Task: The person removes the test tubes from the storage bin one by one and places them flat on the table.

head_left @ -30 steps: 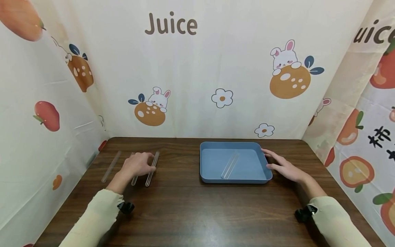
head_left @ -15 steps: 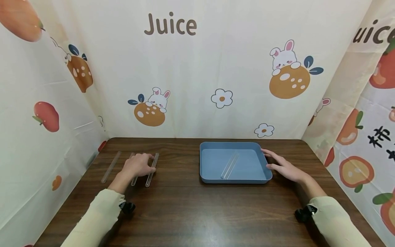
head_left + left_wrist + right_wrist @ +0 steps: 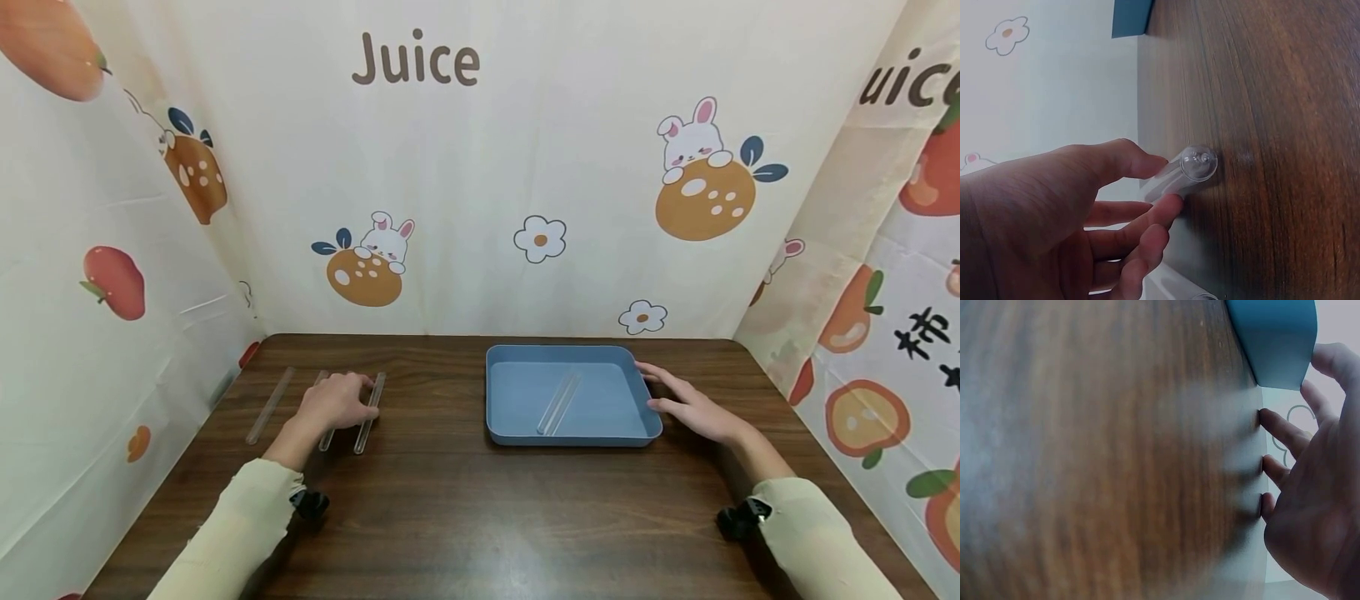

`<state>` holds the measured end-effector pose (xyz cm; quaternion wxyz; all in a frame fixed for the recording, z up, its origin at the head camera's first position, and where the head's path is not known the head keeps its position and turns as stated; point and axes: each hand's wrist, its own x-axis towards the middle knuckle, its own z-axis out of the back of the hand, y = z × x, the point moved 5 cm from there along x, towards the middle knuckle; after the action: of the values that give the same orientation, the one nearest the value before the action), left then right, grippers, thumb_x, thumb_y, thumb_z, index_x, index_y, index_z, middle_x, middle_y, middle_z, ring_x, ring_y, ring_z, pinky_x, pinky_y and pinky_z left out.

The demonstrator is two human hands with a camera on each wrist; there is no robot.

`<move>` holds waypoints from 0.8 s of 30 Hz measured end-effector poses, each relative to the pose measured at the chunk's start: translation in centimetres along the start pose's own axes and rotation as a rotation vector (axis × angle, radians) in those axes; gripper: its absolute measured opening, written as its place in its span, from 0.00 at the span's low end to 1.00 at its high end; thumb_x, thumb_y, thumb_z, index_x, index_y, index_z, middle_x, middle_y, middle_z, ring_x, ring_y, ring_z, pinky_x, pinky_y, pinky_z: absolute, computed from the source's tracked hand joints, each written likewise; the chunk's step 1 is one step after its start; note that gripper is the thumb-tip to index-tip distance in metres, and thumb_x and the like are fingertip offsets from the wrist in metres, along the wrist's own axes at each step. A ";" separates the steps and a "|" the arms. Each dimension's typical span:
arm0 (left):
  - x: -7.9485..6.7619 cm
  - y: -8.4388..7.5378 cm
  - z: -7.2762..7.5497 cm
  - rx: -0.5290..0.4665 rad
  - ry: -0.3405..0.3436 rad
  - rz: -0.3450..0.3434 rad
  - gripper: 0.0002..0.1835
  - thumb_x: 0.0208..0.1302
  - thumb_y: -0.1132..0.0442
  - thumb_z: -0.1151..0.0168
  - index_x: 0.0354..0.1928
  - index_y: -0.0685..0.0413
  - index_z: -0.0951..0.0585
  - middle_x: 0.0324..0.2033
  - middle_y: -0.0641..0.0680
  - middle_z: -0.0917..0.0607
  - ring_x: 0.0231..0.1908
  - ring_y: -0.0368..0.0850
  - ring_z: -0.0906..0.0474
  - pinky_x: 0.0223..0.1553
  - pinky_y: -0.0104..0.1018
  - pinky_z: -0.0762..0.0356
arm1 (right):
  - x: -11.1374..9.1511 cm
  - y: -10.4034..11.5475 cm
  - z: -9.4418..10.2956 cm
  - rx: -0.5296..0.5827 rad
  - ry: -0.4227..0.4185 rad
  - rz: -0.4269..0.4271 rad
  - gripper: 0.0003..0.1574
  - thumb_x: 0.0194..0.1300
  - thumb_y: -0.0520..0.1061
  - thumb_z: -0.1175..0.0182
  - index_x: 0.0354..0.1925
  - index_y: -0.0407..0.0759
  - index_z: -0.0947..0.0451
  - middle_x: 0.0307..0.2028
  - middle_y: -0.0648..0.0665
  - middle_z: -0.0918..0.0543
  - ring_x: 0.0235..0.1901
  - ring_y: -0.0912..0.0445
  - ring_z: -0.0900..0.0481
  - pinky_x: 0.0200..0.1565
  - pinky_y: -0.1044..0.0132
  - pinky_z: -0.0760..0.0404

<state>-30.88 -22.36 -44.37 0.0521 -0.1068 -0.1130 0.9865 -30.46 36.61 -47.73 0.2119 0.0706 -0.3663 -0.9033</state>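
Note:
My left hand (image 3: 336, 402) pinches a clear test tube (image 3: 368, 421) lying on the wooden table. In the left wrist view, the thumb is on one side of this tube (image 3: 1197, 164), with the fingers on the other and its rounded end toward the camera. A second tube (image 3: 326, 439) lies partly hidden under the hand, and a third (image 3: 270, 406) farther left. On the right, the fairly straight fingers of my right hand (image 3: 693, 410) rest at the right side of a blue tray (image 3: 517, 437). Inside the tray are what look like two tubes (image 3: 559, 404) side by side.
The brown table (image 3: 450, 517) reaches back to a printed curtain (image 3: 465, 167), which also hangs along the left and right sides. Bare wood lies between the left-hand tubes and the tray. Both wrists carry small black devices (image 3: 311, 507).
The left hand and the tube it pinches have shifted only very slightly, the tube's far end drawing a little nearer. Right hand, tray and other tubes stay put.

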 end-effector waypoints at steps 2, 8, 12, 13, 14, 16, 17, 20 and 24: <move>0.0 0.0 0.0 -0.001 0.001 0.000 0.31 0.72 0.50 0.27 0.71 0.57 0.15 0.65 0.70 0.12 0.42 0.57 0.13 0.38 0.53 0.16 | 0.0 -0.1 0.0 0.005 0.004 -0.001 0.45 0.87 0.45 0.43 0.91 0.41 0.48 0.84 0.23 0.35 0.80 0.23 0.36 0.69 0.20 0.31; -0.1 0.2 0.0 -0.008 0.008 0.008 0.31 0.72 0.49 0.27 0.72 0.56 0.15 0.65 0.70 0.11 0.43 0.58 0.14 0.38 0.53 0.16 | 0.0 0.0 0.0 0.011 0.003 -0.007 0.45 0.86 0.46 0.42 0.91 0.41 0.48 0.84 0.23 0.35 0.80 0.23 0.36 0.69 0.18 0.32; 0.0 0.4 0.0 -0.014 0.016 0.018 0.32 0.73 0.48 0.27 0.73 0.57 0.16 0.63 0.69 0.11 0.40 0.55 0.17 0.36 0.50 0.18 | 0.0 0.1 0.0 0.020 0.007 -0.002 0.46 0.86 0.45 0.42 0.90 0.39 0.48 0.83 0.22 0.35 0.80 0.22 0.36 0.68 0.17 0.32; -0.1 0.4 0.0 -0.016 0.018 0.019 0.32 0.73 0.48 0.27 0.73 0.57 0.16 0.63 0.69 0.11 0.40 0.55 0.17 0.36 0.50 0.19 | 0.0 0.1 0.0 0.023 0.009 0.002 0.46 0.86 0.45 0.42 0.90 0.39 0.48 0.83 0.22 0.35 0.80 0.22 0.36 0.68 0.17 0.32; -0.1 0.4 0.0 -0.017 0.018 0.019 0.33 0.73 0.48 0.27 0.73 0.57 0.16 0.63 0.69 0.11 0.41 0.55 0.17 0.36 0.49 0.19 | 0.0 0.2 0.0 0.026 0.008 0.003 0.46 0.86 0.45 0.42 0.90 0.39 0.48 0.83 0.22 0.35 0.80 0.22 0.36 0.68 0.17 0.32; -0.1 0.5 0.1 -0.017 0.018 0.021 0.33 0.73 0.48 0.27 0.73 0.57 0.16 0.64 0.69 0.11 0.43 0.57 0.15 0.36 0.50 0.19 | 0.0 0.2 0.0 0.030 0.006 0.004 0.46 0.86 0.44 0.42 0.90 0.39 0.47 0.84 0.22 0.35 0.80 0.22 0.36 0.68 0.17 0.31; -0.1 0.5 0.1 -0.015 0.016 0.022 0.33 0.73 0.48 0.28 0.73 0.56 0.16 0.65 0.69 0.11 0.45 0.58 0.15 0.37 0.51 0.18 | -0.1 0.2 0.0 0.030 0.006 0.005 0.46 0.85 0.44 0.41 0.90 0.38 0.47 0.84 0.22 0.35 0.80 0.22 0.36 0.68 0.17 0.31; -0.1 0.5 0.2 -0.017 0.016 0.022 0.33 0.73 0.48 0.28 0.73 0.56 0.16 0.66 0.69 0.12 0.49 0.62 0.14 0.38 0.52 0.17 | -0.1 0.2 0.0 0.030 0.005 0.006 0.46 0.85 0.44 0.41 0.90 0.38 0.48 0.83 0.22 0.35 0.80 0.22 0.35 0.68 0.17 0.31; -0.2 0.5 0.2 -0.018 0.015 0.019 0.33 0.73 0.48 0.27 0.73 0.57 0.17 0.64 0.69 0.11 0.46 0.59 0.15 0.37 0.52 0.18 | -0.1 0.1 0.0 0.029 0.005 0.004 0.46 0.86 0.44 0.42 0.90 0.39 0.48 0.83 0.22 0.35 0.80 0.22 0.35 0.68 0.17 0.31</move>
<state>-30.80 -22.94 -44.27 0.0426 -0.1157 -0.1203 0.9851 -30.37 36.55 -47.66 0.2136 0.0754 -0.3787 -0.8974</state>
